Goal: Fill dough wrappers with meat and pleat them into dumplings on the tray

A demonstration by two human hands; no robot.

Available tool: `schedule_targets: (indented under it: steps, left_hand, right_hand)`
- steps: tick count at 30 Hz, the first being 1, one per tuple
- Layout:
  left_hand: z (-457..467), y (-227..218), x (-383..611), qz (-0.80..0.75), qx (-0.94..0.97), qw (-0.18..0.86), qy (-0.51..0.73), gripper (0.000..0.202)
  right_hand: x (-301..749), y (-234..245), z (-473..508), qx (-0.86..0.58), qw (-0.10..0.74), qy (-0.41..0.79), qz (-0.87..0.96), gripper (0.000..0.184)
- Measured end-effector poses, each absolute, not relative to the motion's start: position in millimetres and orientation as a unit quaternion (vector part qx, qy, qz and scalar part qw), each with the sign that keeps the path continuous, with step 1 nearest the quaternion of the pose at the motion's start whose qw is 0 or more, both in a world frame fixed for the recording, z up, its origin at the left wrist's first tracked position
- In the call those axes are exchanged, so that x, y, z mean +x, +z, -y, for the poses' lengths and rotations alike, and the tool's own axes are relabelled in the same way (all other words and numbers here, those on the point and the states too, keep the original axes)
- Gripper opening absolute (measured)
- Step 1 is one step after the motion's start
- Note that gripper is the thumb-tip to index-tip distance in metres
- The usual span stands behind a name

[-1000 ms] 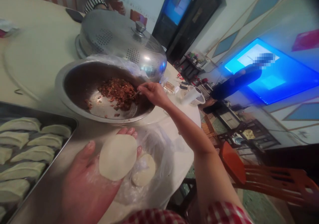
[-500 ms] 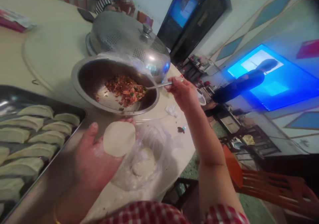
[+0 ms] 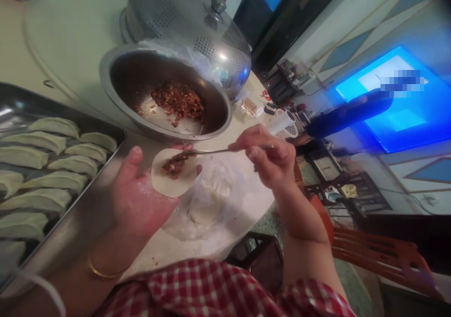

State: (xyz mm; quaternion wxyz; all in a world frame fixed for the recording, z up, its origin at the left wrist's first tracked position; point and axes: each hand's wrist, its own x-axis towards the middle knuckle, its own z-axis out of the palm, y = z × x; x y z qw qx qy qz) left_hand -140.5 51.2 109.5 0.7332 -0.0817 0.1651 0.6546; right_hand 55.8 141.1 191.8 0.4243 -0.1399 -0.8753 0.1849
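Observation:
My left hand (image 3: 136,202) is palm up, thumb stretched away, holding a round dumpling wrapper (image 3: 169,188) flat across the palm and fingers. A clump of meat filling (image 3: 174,165) sits on the wrapper. In my right hand (image 3: 269,155) the fingers are closed round the handle of a metal spoon (image 3: 221,150). Its bowl is at the filling and partly hidden by it. Beyond my hands, a tilted steel bowl (image 3: 105,70) contains more filling. Below the wrapper, a clear plastic bag (image 3: 220,185) lies around pale wrappers (image 3: 204,209).
On the left, a metal tray (image 3: 105,166) carries several folded dumplings (image 3: 58,178). A large lidded steel pot (image 3: 176,16) stands behind the bowl. Past the table edge are a red-orange chair (image 3: 380,249), a person in dark clothes (image 3: 347,115) and a lit blue screen (image 3: 398,129).
My right hand has brought the spoon from the bowl down to the wrapper, where filling now lies. The bare wrapper stays in my left hand's palm. The view has shifted downward.

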Motion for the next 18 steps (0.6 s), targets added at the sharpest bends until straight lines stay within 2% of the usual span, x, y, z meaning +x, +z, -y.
schedule_targets:
  steps: [4,10,15,18]
  left_hand:
    - [-53.6,108.7,-139.6,-0.170,-0.090,0.730,0.656,0.073]
    - [-54.4,108.1,-138.7,-0.170,-0.106,0.740,0.642,0.069]
    - [-55.6,101.6,-136.4,-0.147,-0.085,0.730,0.662,0.067]
    - [-56.0,95.4,-137.7,-0.133,-0.070,0.741,0.654,0.068]
  right_hand:
    - [56.4,198.6,-124.9,-0.020,0.371,0.061,0.926,0.018]
    - [58.4,201.7,-104.9,-0.024,0.317,-0.047,0.947,0.020]
    - [60.6,203.6,-96.6,-0.013,0.291,-0.069,0.954,0.022]
    - [61.2,203.1,-96.4,-0.039,0.321,-0.056,0.944,0.020]
